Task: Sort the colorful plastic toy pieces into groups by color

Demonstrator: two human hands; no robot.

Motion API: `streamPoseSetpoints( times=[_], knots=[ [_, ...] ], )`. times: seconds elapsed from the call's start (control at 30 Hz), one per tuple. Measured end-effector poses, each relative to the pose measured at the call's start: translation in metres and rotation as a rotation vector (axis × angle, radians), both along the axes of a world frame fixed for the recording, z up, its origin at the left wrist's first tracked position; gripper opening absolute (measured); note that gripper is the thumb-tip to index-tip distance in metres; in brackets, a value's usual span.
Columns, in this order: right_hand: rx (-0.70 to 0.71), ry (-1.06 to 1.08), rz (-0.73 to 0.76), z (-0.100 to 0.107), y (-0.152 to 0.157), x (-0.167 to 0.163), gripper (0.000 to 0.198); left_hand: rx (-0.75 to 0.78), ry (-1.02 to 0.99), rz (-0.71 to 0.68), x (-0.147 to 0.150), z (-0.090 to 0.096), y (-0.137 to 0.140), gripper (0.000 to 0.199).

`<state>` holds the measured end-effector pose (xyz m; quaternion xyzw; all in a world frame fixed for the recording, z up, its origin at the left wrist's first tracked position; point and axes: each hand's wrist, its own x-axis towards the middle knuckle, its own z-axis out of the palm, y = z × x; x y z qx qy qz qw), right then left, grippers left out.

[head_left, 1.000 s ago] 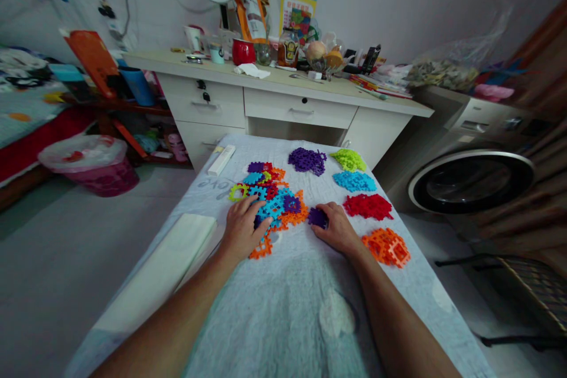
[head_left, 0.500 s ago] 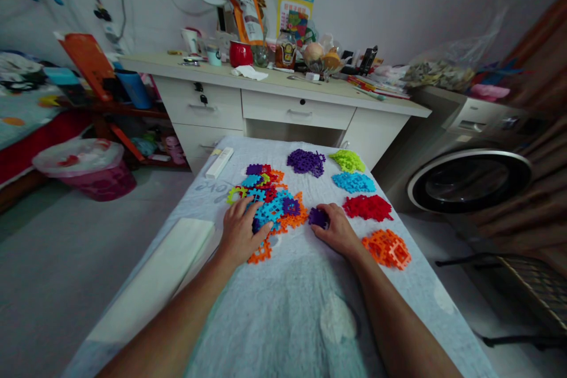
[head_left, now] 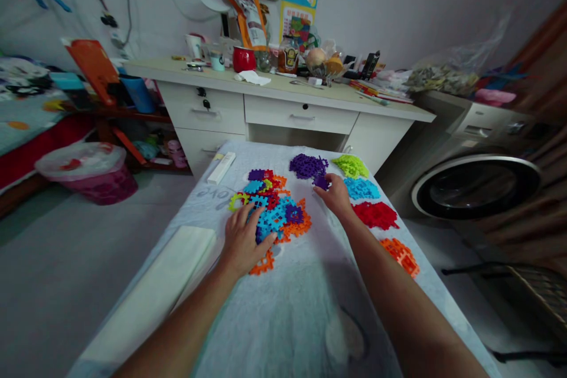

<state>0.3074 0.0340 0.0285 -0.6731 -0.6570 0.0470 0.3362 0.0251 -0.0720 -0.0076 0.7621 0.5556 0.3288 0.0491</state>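
Purple notched piece (head_left: 321,182) projects from the pinching right hand (head_left: 335,195) toward the purple pile (head_left: 305,165), long axis unclear; left hand (head_left: 245,241) spreads over mixed pieces (head_left: 279,212), grip unclear.

Left hand (head_left: 245,239) splayed, right hand (head_left: 335,194) pinching farther forward.

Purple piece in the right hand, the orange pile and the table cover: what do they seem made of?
Purple piece: probably rigid plastic, fairly matte; even color and notched edges suggest it.
Orange pile: likely molded plastic, slightly glossy, given the bright uniform color and cut-out shapes.
Table cover: looks like matte woven cloth, from its soft creases; fiber can't be told.
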Motion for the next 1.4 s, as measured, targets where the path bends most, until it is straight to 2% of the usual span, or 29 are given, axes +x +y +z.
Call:
streamPoseSetpoints(
  times=[0.13, 0.3, 0.43, 0.57, 0.7, 0.8, 0.87, 0.97, 1.03, 1.1, 1.2, 1.4],
  knots=[
    [-0.049, -0.078, -0.053, 0.004, 0.038, -0.009, 0.040, -0.016, 0.006, 0.011, 0.000, 0.000, 0.000, 0.060],
    [-0.109, -0.183, -0.047, 0.017, 0.074, -0.020, 0.040, -0.020, -0.007, 0.020, 0.001, 0.000, -0.001, 0.060],
    [-0.121, -0.223, -0.064, 0.020, 0.091, -0.023, 0.039, -0.011, -0.012, 0.020, 0.001, -0.001, -0.001, 0.059],
    [-0.106, -0.201, -0.077, 0.014, 0.094, -0.021, 0.042, -0.016, -0.004, 0.023, 0.002, 0.000, -0.001, 0.059],
    [-0.027, -0.108, -0.055, 0.008, 0.080, -0.020, 0.043, -0.021, -0.001, 0.026, 0.002, 0.001, -0.001, 0.059],
    [0.025, -0.027, 0.016, 0.007, 0.054, -0.024, 0.038, -0.026, 0.012, 0.024, 0.002, 0.001, -0.002, 0.060],
    [-0.039, 0.025, 0.114, 0.008, 0.031, -0.026, 0.034, -0.028, 0.018, 0.024, 0.002, 0.002, -0.002, 0.060],
    [-0.240, 0.079, 0.353, 0.014, -0.007, -0.030, 0.036, -0.031, 0.015, 0.028, 0.002, 0.003, -0.003, 0.060],
    [-0.333, 0.071, 0.505, 0.018, -0.030, -0.031, 0.049, -0.037, 0.014, 0.032, 0.003, 0.004, -0.003, 0.060],
    [-0.366, 0.026, 0.596, 0.021, -0.047, -0.033, 0.066, -0.045, 0.019, 0.034, 0.003, 0.005, -0.003, 0.060],
    [-0.346, -0.023, 0.614, 0.022, -0.061, -0.036, 0.073, -0.044, 0.019, 0.033, 0.003, 0.005, -0.003, 0.059],
    [-0.305, -0.018, 0.572, 0.020, -0.066, -0.043, 0.048, -0.009, 0.005, 0.022, 0.003, 0.003, -0.004, 0.058]
  ],
)
